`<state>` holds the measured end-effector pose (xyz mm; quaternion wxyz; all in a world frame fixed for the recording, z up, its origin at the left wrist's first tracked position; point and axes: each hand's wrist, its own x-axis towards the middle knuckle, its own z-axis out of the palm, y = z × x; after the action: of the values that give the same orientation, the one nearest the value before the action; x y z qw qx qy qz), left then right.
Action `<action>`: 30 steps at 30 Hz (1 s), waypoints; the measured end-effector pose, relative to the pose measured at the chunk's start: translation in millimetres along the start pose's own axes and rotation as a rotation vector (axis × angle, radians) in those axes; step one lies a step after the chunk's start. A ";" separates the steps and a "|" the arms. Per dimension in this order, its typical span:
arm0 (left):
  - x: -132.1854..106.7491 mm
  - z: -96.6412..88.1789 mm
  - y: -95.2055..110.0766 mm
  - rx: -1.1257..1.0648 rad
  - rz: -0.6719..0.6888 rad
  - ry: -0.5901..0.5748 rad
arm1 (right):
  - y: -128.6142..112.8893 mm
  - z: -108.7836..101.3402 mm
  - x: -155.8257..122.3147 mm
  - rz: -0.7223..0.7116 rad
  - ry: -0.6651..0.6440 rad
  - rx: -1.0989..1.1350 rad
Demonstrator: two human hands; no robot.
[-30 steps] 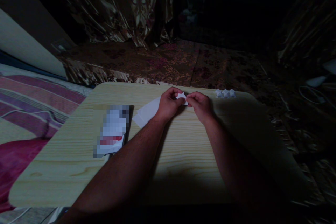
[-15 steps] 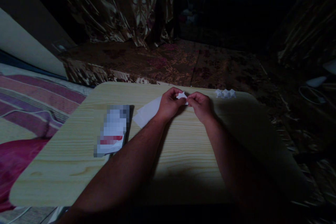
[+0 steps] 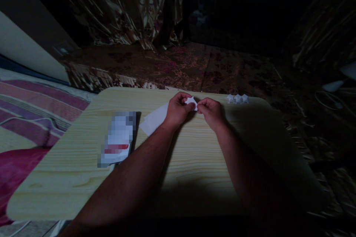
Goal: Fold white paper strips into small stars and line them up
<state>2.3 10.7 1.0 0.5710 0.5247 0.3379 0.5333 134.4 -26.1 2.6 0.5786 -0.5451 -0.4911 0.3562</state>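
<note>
Between my two hands is a small white paper star point(image 3: 191, 100), held above the far part of the wooden table point(image 3: 194, 163). My left hand point(image 3: 178, 110) is closed on its left side, thumb in front and fingers behind. The fingertips of my right hand point(image 3: 210, 112) pinch at the star's right edge; what exactly they grip there is too small to make out. White paper strips or sheets point(image 3: 154, 118) lie on the table, partly covered by my left hand. Three finished-looking white paper stars point(image 3: 237, 99) sit in a row at the far right edge.
A blurred-out pack or booklet point(image 3: 118, 137) lies left of my left forearm. Beyond the table's far edge is a patterned, cloth-covered ledge point(image 3: 167, 64) under a curtain point(image 3: 139, 11). On the left is a striped bedspread point(image 3: 33, 111). A white cable point(image 3: 328, 100) lies at the right.
The star has turned slightly in my fingers, its top point now tilted a little differently. Both hands stay at nearly the same place, and the whole view has shifted slightly.
</note>
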 end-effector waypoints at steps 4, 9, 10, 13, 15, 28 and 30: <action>-0.3 0.9 1.9 0.000 -0.011 0.010 | -1.3 0.1 -0.9 0.006 0.011 0.008; -0.1 0.8 2.2 -0.003 -0.001 0.030 | -0.7 -0.4 -1.1 0.026 0.005 0.014; -0.1 0.7 1.8 -0.004 0.000 0.030 | -0.4 -0.5 -0.9 0.022 0.006 0.006; 0.1 0.6 0.8 -0.006 0.001 0.020 | 0.1 -0.3 -0.3 0.006 0.014 -0.008; 0.2 0.6 0.5 -0.011 0.000 0.022 | -0.3 0.0 -0.2 0.003 0.018 -0.001; 0.7 0.5 -0.4 -0.040 0.013 0.028 | -3.7 -0.1 -0.8 0.056 0.011 0.021; 0.4 0.8 0.0 -0.042 0.022 0.025 | -3.8 -0.1 -1.0 0.051 0.010 0.016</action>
<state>3.1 10.9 1.2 0.5719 0.5096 0.3280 0.5529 133.7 -27.6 6.2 0.5762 -0.5546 -0.4713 0.3718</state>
